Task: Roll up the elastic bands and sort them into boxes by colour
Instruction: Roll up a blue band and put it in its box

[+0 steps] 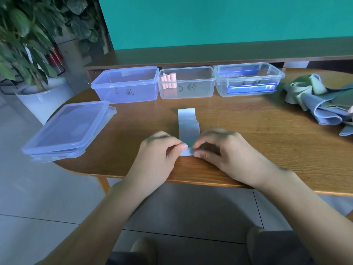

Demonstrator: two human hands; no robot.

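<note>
A light blue elastic band [188,125] lies flat on the wooden table [267,150], running away from me. My left hand [160,152] and my right hand [219,148] both pinch its near end, which is curled over. Three clear boxes stand in a row behind: the left box [126,84] holds nothing visible, the middle box [188,83] holds several pink rolls [168,80], the right box [248,79] shows something blue inside. A heap of unrolled blue and green bands [321,100] lies at the right.
Stacked clear lids [66,131] sit at the table's left edge, partly overhanging it. A potted plant [28,54] stands on the floor to the left. A wooden shelf and a teal wall are behind the boxes.
</note>
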